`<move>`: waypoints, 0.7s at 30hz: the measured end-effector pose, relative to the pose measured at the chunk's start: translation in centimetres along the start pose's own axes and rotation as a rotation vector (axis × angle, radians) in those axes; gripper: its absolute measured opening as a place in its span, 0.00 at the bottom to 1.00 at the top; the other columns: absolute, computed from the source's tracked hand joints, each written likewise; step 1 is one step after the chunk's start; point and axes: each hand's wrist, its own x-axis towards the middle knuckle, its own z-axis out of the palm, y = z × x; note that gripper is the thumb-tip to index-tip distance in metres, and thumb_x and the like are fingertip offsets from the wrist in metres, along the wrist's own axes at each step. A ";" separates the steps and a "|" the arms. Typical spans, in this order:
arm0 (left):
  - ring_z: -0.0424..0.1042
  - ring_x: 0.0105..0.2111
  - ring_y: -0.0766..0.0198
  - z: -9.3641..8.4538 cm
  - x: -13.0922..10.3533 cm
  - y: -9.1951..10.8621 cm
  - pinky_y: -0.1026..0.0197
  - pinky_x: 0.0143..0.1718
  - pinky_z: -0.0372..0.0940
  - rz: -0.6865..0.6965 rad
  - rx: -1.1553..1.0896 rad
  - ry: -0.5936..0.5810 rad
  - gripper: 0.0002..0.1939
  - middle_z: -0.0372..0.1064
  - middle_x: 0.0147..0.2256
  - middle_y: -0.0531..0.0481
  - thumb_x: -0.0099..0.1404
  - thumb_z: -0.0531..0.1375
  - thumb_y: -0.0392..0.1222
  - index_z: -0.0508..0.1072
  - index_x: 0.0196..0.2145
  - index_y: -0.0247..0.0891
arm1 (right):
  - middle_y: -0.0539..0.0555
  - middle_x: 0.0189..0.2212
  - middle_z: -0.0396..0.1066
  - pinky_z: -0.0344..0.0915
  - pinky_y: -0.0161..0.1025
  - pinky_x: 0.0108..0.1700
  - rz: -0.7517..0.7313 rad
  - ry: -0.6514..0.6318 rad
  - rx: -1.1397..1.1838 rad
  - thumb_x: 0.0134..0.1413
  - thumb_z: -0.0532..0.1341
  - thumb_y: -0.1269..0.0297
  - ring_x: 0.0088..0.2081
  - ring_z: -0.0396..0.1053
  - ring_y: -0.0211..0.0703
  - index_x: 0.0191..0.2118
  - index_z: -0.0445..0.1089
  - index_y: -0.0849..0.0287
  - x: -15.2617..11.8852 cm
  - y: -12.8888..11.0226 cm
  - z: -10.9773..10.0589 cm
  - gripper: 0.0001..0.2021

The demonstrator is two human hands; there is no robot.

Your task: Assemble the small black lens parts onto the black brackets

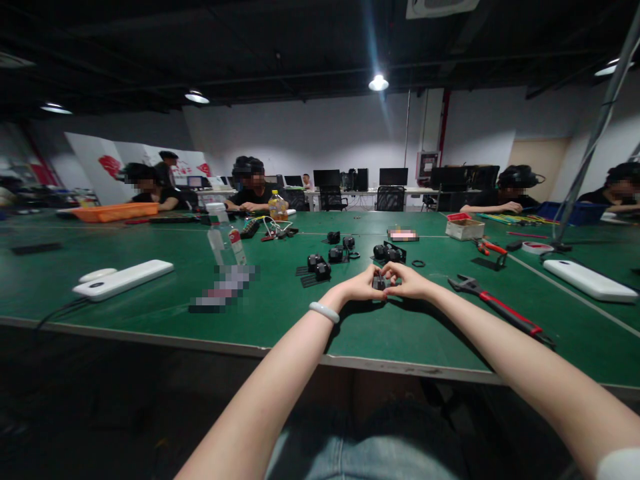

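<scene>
My left hand [361, 285], below a pale bangle [325, 312], and my right hand [410, 281] meet just above the green table. Between their fingertips both grip a small black plastic part [379, 283], much of it covered by the fingers. Just beyond lie similar black parts [389, 252] with rounded knobs. To the left is another group of black parts [319, 265], some with comb-like prongs. A black ring [419, 263] rests flat near my right hand.
Red-handled adjustable pliers [500, 310] lie right, with orange-handled pliers [493, 250] beyond. White power banks [125, 280] [590, 280] sit on both sides. A clear bottle [223, 237] stands left, a small box [465, 229] back right. Several people sit across the table [280, 320].
</scene>
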 end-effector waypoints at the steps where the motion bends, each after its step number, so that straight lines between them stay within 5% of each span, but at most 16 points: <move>1: 0.59 0.34 0.65 0.0 0.0 0.0 0.63 0.34 0.58 0.001 -0.001 0.003 0.29 0.56 0.35 0.50 0.42 0.59 0.47 0.54 0.40 0.34 | 0.50 0.30 0.58 0.55 0.31 0.28 -0.001 0.005 -0.009 0.31 0.61 0.66 0.27 0.55 0.32 0.37 0.58 0.60 0.0 0.0 0.0 0.20; 21: 0.59 0.36 0.63 0.0 0.2 -0.2 0.62 0.35 0.57 0.010 0.038 -0.017 0.28 0.56 0.36 0.49 0.43 0.59 0.46 0.53 0.40 0.34 | 0.50 0.29 0.59 0.56 0.32 0.30 -0.027 0.020 -0.062 0.35 0.59 0.63 0.29 0.56 0.33 0.37 0.59 0.60 0.1 0.3 0.1 0.18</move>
